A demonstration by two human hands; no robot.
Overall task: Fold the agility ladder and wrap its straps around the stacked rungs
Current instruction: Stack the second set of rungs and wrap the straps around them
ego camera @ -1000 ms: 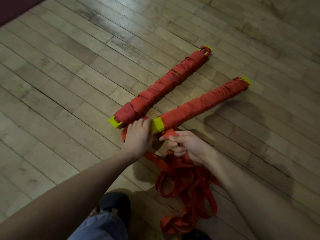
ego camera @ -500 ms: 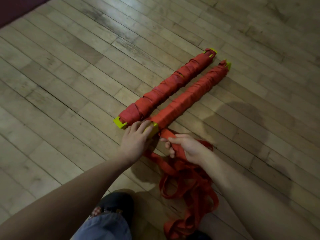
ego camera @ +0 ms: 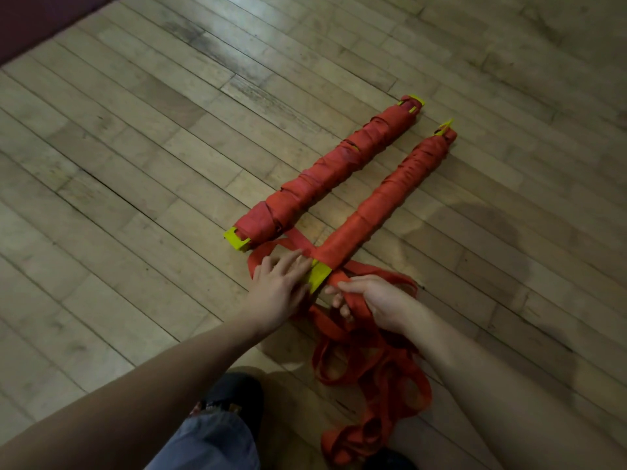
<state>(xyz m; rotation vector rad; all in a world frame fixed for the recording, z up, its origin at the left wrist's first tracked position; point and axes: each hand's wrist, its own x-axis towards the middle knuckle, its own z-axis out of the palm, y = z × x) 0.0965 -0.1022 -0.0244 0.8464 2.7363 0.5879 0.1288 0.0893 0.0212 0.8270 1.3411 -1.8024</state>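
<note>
Agility ladder parts lie on the wood floor point(ego camera: 135, 164) in the head view: two strap-wrapped bundles of stacked rungs, the far bundle point(ego camera: 325, 174) running from about 7 o'clock to 1 o'clock across the middle, and the near bundle point(ego camera: 383, 201) beside it at roughly the same angle, apart from it along most of its length. The left hand point(ego camera: 281, 286) lies with straight fingers point(ego camera: 291, 262) on the yellow rung end point(ego camera: 320, 274) of the near bundle, pressing rather than gripping. The right hand point(ego camera: 376, 300), at 3 o'clock of that end, has its fingers curled round the red strap point(ego camera: 339, 278) just where it leaves the bundle. A loose strap pile point(ego camera: 369, 378) trails toward 6 o'clock between the forearms, looped over itself. The likeliest trouble is slack: if the right hand eases its pull, the last turns on the near bundle may loosen and slide off the yellow end. The pile looks tangled, so a loop could snag and jerk the bundle out from under the flat left hand. A strap run point(ego camera: 295, 240) crosses between the two bundles near the left fingertips and could get caught under a new turn. A dark shoe point(ego camera: 237, 388) and a denim-clad knee point(ego camera: 210, 439) sit at 6 o'clock, close to the pile, where a foot might pin the strap.
</note>
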